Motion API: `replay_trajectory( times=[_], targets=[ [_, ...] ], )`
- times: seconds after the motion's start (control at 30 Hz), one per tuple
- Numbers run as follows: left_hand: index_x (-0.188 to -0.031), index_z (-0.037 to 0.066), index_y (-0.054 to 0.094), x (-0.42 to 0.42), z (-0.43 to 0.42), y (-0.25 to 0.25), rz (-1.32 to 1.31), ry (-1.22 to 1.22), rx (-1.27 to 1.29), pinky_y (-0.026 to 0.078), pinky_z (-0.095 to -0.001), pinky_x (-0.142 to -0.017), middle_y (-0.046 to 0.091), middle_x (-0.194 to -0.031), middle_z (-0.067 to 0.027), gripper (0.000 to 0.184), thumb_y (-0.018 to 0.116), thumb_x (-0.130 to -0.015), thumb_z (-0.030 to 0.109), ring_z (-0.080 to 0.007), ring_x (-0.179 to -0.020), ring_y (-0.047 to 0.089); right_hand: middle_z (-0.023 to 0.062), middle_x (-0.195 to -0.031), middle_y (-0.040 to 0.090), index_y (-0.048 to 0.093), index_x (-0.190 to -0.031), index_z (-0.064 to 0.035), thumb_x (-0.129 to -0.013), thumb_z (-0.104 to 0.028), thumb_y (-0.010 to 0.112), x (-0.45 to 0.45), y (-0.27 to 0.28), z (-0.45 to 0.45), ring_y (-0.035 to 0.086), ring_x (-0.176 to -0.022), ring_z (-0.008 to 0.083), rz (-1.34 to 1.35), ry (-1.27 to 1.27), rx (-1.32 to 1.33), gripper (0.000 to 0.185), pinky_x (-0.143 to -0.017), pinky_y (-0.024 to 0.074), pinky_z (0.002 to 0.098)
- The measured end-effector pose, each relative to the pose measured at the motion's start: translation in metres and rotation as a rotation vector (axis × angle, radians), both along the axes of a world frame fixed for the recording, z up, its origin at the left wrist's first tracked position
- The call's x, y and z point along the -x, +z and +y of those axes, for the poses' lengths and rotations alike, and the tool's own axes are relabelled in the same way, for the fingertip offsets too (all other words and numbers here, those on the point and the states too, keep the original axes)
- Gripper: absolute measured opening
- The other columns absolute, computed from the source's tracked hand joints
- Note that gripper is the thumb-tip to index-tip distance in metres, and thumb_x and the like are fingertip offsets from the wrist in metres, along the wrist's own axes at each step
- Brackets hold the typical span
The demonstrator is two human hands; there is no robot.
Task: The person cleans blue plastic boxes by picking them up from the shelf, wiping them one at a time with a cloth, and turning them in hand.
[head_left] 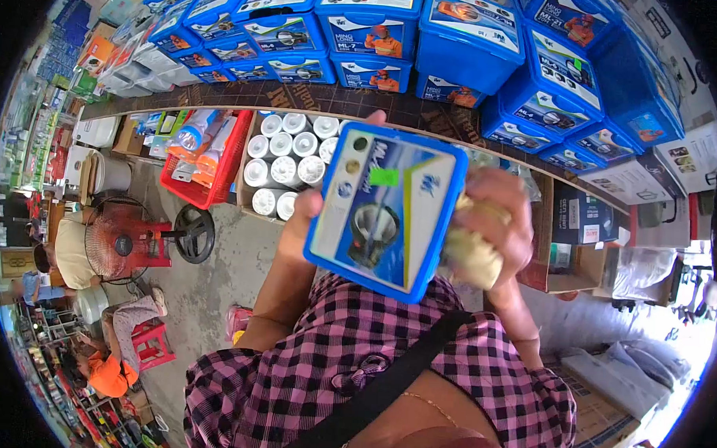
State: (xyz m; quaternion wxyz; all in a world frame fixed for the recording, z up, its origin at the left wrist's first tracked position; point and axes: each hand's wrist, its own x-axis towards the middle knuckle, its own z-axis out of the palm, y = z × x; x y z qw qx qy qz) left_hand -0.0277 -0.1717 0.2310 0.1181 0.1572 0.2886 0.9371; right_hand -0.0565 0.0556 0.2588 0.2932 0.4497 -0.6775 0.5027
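Note:
In front of my chest is a blue plastic box (359, 194), tilted, its printed lid facing me. The lid pictures a headlamp and carries a small green sticker (384, 177). My left hand (299, 222) grips the box from its left side, the thumb at the edge and a fingertip showing above the top; the other fingers are hidden behind it. At the box's right side, my right hand (505, 217), slightly blurred, is closed around a crumpled pale-yellow cloth (474, 256). Whether the cloth touches the box, I cannot tell.
Similar blue boxes (373, 36) are stacked on the shelf (300, 95) ahead. Below stand a carton of white-capped cylinders (285, 170) and a red basket (238, 153) of packaged goods. To the left are a fan (123, 243) and seated people, one in an orange shirt (110, 375).

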Motion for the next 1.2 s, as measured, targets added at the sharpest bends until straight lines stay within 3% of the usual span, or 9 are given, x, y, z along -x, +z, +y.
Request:
replay_trajectory(
  times=[0.03, 0.17, 0.3, 0.43, 0.6, 0.67, 0.9, 1.0, 1.2],
  targets=[
    [-0.158, 0.011, 0.007, -0.009, 0.005, 0.012, -0.099, -0.016, 0.103, 0.032, -0.0404, -0.115, 0.044, -0.148, -0.0127, 0.128, 0.081, -0.062, 0.048, -0.0278, -0.135, 0.045, 0.0172, -0.109, 0.063, 0.069, -0.103, -0.0032, -0.070, -0.021, 0.078, 0.002, 0.003, 0.003, 0.062, -0.101, 0.0328, -0.132, -0.023, 0.041, 0.039, -0.084, 0.0512, 0.0430],
    [-0.158, 0.009, 0.006, -0.014, 0.021, 0.018, -0.093, 0.132, 0.197, 0.034, -0.0383, -0.112, 0.044, -0.146, -0.0123, 0.115, 0.072, -0.072, 0.047, -0.0258, -0.133, 0.046, 0.0186, -0.108, 0.063, 0.066, -0.107, 0.0002, -0.068, -0.015, 0.070, 0.009, -0.007, 0.003, 0.061, -0.102, 0.0338, -0.343, -0.229, 0.050, 0.043, -0.088, 0.0493, 0.0423],
    [-0.144, 0.000, 0.041, -0.002, 0.009, -0.024, -0.195, 0.259, 0.036, 0.048, -0.0384, -0.099, 0.057, -0.134, -0.0173, 0.079, 0.047, -0.087, 0.054, -0.0255, -0.115, 0.061, 0.0168, -0.106, 0.064, 0.066, -0.106, -0.0004, -0.068, -0.025, 0.082, -0.013, -0.001, -0.004, 0.061, -0.099, 0.0344, -0.123, -0.022, 0.003, 0.048, -0.086, 0.0498, 0.0439],
    [-0.153, 0.006, 0.027, -0.007, 0.017, -0.001, -0.200, 0.225, 0.108, 0.044, -0.0378, -0.104, 0.051, -0.140, -0.0165, 0.096, 0.059, -0.076, 0.054, -0.0275, -0.120, 0.057, 0.0167, -0.106, 0.063, 0.067, -0.106, -0.0022, -0.068, -0.027, 0.083, -0.009, -0.003, -0.004, 0.061, -0.099, 0.0330, -0.047, 0.020, 0.017, 0.048, -0.085, 0.0502, 0.0438],
    [-0.159, 0.010, 0.008, -0.017, 0.023, 0.014, -0.264, -0.003, 0.026, 0.035, -0.0359, -0.112, 0.049, -0.141, -0.0136, 0.134, 0.079, -0.048, 0.036, -0.0274, -0.126, 0.053, 0.0194, -0.110, 0.062, 0.066, -0.107, -0.0004, -0.068, -0.013, 0.070, 0.013, 0.000, 0.012, 0.063, -0.099, 0.0306, -0.450, -0.139, 0.060, 0.041, -0.088, 0.0492, 0.0381],
    [-0.159, 0.010, 0.006, -0.019, 0.020, 0.011, -0.233, -0.101, 0.079, 0.034, -0.0363, -0.113, 0.048, -0.142, -0.0143, 0.135, 0.079, -0.048, 0.037, -0.0276, -0.127, 0.052, 0.0199, -0.114, 0.062, 0.067, -0.106, -0.0014, -0.066, -0.017, 0.072, 0.010, 0.012, 0.011, 0.062, -0.104, 0.0308, -0.777, -0.092, 0.139, 0.044, -0.093, 0.0479, 0.0388],
    [-0.157, 0.009, -0.010, -0.015, 0.033, 0.033, -0.084, -0.228, 0.225, 0.027, -0.0368, -0.114, 0.028, -0.154, -0.0252, 0.149, 0.086, -0.050, 0.044, -0.0313, -0.136, 0.040, 0.0168, -0.118, 0.059, 0.072, -0.101, -0.0030, -0.064, -0.030, 0.077, 0.028, 0.029, 0.025, 0.060, -0.107, 0.0295, -0.492, 0.487, -0.082, 0.046, -0.093, 0.0471, 0.0398],
    [-0.157, 0.011, -0.014, -0.017, 0.029, 0.037, 0.058, -0.206, 0.406, 0.022, -0.0380, -0.115, 0.027, -0.153, -0.0270, 0.156, 0.089, -0.049, 0.056, -0.0322, -0.139, 0.035, 0.0142, -0.113, 0.060, 0.072, -0.101, -0.0027, -0.066, -0.030, 0.077, 0.027, 0.017, 0.025, 0.060, -0.103, 0.0271, -0.581, 0.294, -0.156, 0.045, -0.089, 0.0474, 0.0384],
    [-0.156, 0.007, -0.015, -0.020, 0.033, 0.035, 0.011, -0.263, 0.321, 0.022, -0.0373, -0.115, 0.028, -0.153, -0.0263, 0.158, 0.090, -0.049, 0.057, -0.0317, -0.139, 0.035, 0.0129, -0.106, 0.062, 0.072, -0.099, -0.0040, -0.062, -0.030, 0.079, 0.011, 0.031, 0.031, 0.061, -0.098, 0.0270, -0.444, 0.384, -0.088, 0.046, -0.087, 0.0475, 0.0376]
  ],
)
